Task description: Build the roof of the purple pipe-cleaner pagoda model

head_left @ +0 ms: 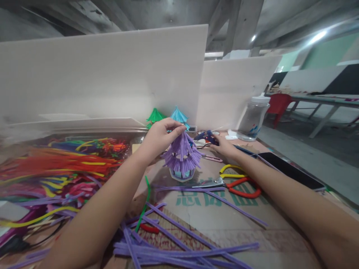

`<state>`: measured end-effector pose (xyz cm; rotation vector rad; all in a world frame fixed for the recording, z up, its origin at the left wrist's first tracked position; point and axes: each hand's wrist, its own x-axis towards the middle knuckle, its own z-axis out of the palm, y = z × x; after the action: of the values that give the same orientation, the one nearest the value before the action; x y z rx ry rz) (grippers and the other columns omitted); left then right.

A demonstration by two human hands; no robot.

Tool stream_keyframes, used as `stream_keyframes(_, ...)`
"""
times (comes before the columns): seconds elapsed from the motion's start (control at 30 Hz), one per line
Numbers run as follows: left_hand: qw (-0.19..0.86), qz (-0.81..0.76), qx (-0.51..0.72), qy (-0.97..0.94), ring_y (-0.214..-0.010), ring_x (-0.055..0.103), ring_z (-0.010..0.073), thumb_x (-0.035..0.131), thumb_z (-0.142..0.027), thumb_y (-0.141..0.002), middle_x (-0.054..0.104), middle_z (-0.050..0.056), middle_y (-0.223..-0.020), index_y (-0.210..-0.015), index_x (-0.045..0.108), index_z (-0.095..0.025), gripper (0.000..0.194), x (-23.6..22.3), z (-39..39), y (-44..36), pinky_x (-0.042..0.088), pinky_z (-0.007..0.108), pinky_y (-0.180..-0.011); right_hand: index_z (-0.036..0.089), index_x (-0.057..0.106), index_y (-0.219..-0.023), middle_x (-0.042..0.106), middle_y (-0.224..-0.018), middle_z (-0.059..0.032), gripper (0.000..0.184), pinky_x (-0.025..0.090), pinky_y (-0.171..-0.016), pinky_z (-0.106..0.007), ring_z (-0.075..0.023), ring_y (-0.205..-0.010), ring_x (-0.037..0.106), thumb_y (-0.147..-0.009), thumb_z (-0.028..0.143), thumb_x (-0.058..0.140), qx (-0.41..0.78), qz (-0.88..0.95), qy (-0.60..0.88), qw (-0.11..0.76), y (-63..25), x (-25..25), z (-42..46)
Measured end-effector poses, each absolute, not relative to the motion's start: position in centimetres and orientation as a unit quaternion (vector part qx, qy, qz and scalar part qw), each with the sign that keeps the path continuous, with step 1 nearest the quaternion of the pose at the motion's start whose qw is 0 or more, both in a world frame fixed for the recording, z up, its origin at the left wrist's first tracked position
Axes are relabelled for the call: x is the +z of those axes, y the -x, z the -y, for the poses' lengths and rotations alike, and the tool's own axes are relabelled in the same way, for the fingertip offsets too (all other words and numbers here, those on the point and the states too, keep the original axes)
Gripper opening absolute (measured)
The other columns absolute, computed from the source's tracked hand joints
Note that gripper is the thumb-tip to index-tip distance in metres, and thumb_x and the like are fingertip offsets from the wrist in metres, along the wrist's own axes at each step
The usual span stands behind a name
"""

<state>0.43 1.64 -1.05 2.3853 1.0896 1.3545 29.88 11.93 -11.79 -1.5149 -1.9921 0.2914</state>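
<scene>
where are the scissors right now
In the head view the scissors lie right of centre on the cardboard, handles below the right forearm, blades pointing toward the purple pagoda's base.

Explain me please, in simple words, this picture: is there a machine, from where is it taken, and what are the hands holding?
There is no robot here, only a person's bare hands. The single picture comes from a camera on the person's head, looking forward and down.

The left hand pinches the tip of a small purple tiered model. The right hand is at a dark blue tool; its grip is unclear.

On the printed work surface lie scissors and purple strips. Further right are a phone and a clear bottle.
</scene>
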Motion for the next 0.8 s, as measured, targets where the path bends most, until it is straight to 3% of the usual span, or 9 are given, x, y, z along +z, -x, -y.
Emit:
stream_keyframes(0.1,0.098,-0.367,0.449,-0.809,-0.088,0.063,0.0182,0.058,-0.041,-0.09,0.07,0.005,-0.092,-0.09,0.073,-0.017,0.028,-0.9,-1.3,-0.5,0.047,0.029,-0.082,0.012,0.055,-0.133,0.069,-0.116,-0.0168,0.056,0.047,-0.088,-0.037,-0.0288,-0.101,0.063,-0.082,0.032,0.066,0.108,0.751,0.578,0.301,-29.7,-11.9,-12.0)
stream_keyframes(0.27,0.097,-0.381,0.448,-0.803,-0.089,0.063,0.0189,0.058,-0.04,-0.089,0.07,0.005,-0.093,-0.091,0.073,-0.017,0.027,-0.9,-1.3,-0.6,0.047,0.029,-0.082,0.013,0.069,-0.111,0.073,-0.103,-0.0123,0.033,0.046,-0.084,-0.033,-0.0267,-0.095,0.064,-0.081,0.026,0.064,0.12,0.752,0.575,0.299,-29.3,-11.7,-11.7)
stream_keyframes(0.37,0.104,-0.411,0.452,-0.785,-0.084,0.062,0.0191,0.06,-0.043,-0.087,0.071,0.006,-0.09,-0.087,0.072,-0.017,0.029,-0.9,-1.7,-0.2,0.047,0.03,-0.079,0.013,0.066,-0.115,0.071,-0.106,-0.0145,0.037,0.046,-0.083,-0.033,-0.0269,-0.096,0.063,-0.081,0.027,0.063,0.112,0.723,0.594,0.336,-29.1,-11.1,-11.4)
stream_keyframes(0.47,0.124,-0.426,0.456,-0.772,-0.079,0.062,0.0186,0.061,-0.045,-0.084,0.069,0.006,-0.085,-0.086,0.071,-0.015,0.032,-0.7,-2.2,0.3,0.046,0.03,-0.075,0.012,0.062,-0.119,0.072,-0.096,-0.0153,0.043,0.049,-0.074,-0.035,-0.026,-0.085,0.066,-0.086,0.039,0.058,0.121,0.68,0.614,0.382,-29.1,-9.9,-11.1)
stream_keyframes(0.6,0.117,-0.438,0.446,-0.772,-0.077,0.061,0.018,0.061,-0.044,-0.084,0.068,0.006,-0.083,-0.085,0.072,-0.014,0.032,-0.6,-2.4,0.8,0.045,0.029,-0.073,0.01,0.068,-0.105,0.072,-0.081,-0.0155,0.05,0.051,-0.063,-0.037,-0.0253,-0.071,0.067,-0.088,0.054,0.05,0.145,0.646,0.615,0.429,-29.1,-7.2,-10.0)
stream_keyframes(0.73,0.11,-0.434,0.442,-0.778,-0.077,0.06,0.018,0.06,-0.044,-0.084,0.068,0.006,-0.084,-0.087,0.073,-0.014,0.032,-0.5,-2.4,1.0,0.045,0.03,-0.074,0.018,0.064,-0.117,0.071,-0.115,-0.0122,0.045,0.055,-0.077,-0.036,-0.0214,-0.085,0.07,-0.087,0.052,0.057,0.212,0.7,0.484,0.48,-28.6,-4.3,-7.9)
stream_keyframes(0.8,0.116,-0.434,0.44,-0.778,-0.077,0.06,0.0179,0.06,-0.045,-0.084,0.068,0.006,-0.085,-0.086,0.073,-0.014,0.033,-0.5,-2.4,1.1,0.045,0.029,-0.074,0.019,0.067,-0.111,0.071,-0.117,-0.0112,0.041,0.056,-0.078,-0.038,-0.0208,-0.086,0.071,-0.083,0.049,0.065,0.252,0.747,0.389,0.476,-28.2,-2.9,-6.4)
